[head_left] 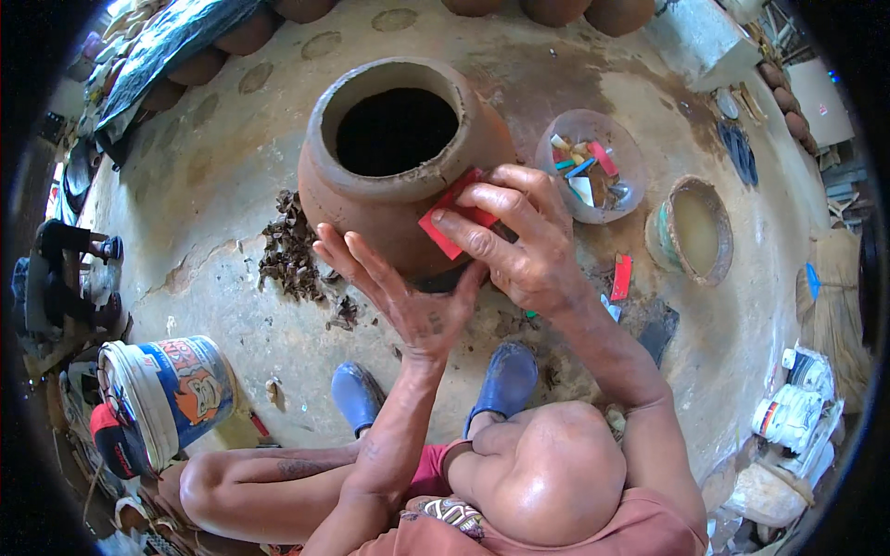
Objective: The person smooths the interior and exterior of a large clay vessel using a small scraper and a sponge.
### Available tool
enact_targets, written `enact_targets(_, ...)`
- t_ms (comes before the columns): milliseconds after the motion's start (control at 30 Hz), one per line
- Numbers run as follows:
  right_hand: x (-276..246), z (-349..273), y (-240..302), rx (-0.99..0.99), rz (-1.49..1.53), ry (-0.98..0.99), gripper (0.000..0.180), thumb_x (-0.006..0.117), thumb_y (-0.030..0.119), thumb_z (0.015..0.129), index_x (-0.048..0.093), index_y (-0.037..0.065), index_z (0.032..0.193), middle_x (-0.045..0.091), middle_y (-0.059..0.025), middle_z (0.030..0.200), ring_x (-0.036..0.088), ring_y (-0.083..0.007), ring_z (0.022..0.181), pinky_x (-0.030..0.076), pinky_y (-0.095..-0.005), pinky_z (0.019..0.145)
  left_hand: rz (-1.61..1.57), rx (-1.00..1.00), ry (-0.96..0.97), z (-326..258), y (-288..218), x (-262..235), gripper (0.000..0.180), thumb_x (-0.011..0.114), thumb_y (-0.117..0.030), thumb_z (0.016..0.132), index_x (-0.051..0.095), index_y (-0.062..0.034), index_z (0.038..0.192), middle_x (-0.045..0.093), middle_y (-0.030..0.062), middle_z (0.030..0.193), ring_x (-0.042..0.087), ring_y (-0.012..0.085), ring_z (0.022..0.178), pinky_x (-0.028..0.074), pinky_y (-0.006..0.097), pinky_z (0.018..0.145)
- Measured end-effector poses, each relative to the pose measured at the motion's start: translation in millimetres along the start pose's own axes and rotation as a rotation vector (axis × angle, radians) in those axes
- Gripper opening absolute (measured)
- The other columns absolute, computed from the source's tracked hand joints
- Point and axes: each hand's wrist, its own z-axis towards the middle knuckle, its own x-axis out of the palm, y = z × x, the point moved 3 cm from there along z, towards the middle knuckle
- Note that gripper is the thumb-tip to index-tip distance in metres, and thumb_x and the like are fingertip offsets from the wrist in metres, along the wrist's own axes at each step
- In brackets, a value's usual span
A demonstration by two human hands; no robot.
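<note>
A large brown clay pot with a wide dark mouth stands on the dusty floor in front of me. My right hand presses a flat red scraper against the pot's near right wall. My left hand lies with fingers spread, palm against the lower front of the pot. Dark clay shavings are piled on the floor at the pot's left foot. My blue shoes show below the pot.
A clear bowl of coloured plastic scrapers sits right of the pot, then a small tub of muddy water. A second red scraper lies on the floor. A blue-and-white bucket lies at lower left. More clay pots line the far edge.
</note>
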Motion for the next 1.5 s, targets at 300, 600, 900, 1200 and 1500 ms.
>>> enact_targets(300, -14, -42, 6, 0.004, -0.009, 0.031, 0.044, 0.072, 0.025, 0.077, 0.081, 0.020, 0.120, 0.068, -0.0009, 0.128, 0.063, -0.0265, 0.116, 0.050, -0.0458, 0.096, 0.025, 0.032, -0.041, 0, 1, 8, 0.137, 0.087, -0.064, 0.077, 0.004, -0.0143, 0.173, 0.005, 0.0242, 0.178, 0.001, 0.0488, 0.164, 0.008, 0.070, 0.128)
enact_targets(600, 1, 0, 2, 0.014, -0.075, -0.016, 0.043, 0.068, 0.028, 0.079, 0.082, 0.022, 0.120, 0.067, -0.0018, 0.128, 0.060, -0.0258, 0.124, 0.047, -0.0461, 0.101, 0.016, 0.053, -0.046, -5, 12, 12, 0.140, 0.087, -0.069, 0.075, 0.003, -0.0163, 0.174, 0.000, 0.0269, 0.177, 0.002, 0.0491, 0.163, 0.012, 0.069, 0.127)
enact_targets(900, 3, -61, 6, 0.055, -0.034, 0.013, 0.047, 0.070, 0.030, 0.084, 0.077, 0.032, 0.130, 0.065, 0.0044, 0.137, 0.059, -0.0233, 0.130, 0.046, -0.0467, 0.103, 0.034, 0.118, -0.026, -11, 17, 14, 0.139, 0.088, -0.063, 0.078, -0.002, -0.0176, 0.174, -0.001, 0.0277, 0.176, 0.003, 0.0491, 0.163, 0.012, 0.068, 0.128)
enact_targets(1200, 39, -121, 10, 0.209, 0.064, 0.043, 0.045, 0.071, 0.024, 0.082, 0.078, 0.025, 0.126, 0.064, -0.0007, 0.138, 0.057, -0.0263, 0.130, 0.046, -0.0496, 0.103, 0.108, 0.269, -0.033, -19, 35, 16, 0.136, 0.095, -0.049, 0.076, 0.004, -0.0241, 0.174, 0.000, 0.0306, 0.175, 0.003, 0.0520, 0.162, 0.015, 0.068, 0.127)
enact_targets(1500, 68, -144, 55, 0.529, 0.643, -0.030, 0.041, 0.077, 0.007, 0.080, 0.074, 0.012, 0.120, 0.075, -0.0092, 0.118, 0.071, -0.0286, 0.110, 0.052, -0.0468, 0.097, 0.005, 0.080, 0.413, -70, 55, -48, 0.022, 0.080, -0.003, 0.091, 0.079, -0.0015, 0.113, 0.076, 0.0155, 0.105, 0.073, 0.0309, 0.096, 0.057, 0.044, 0.090)
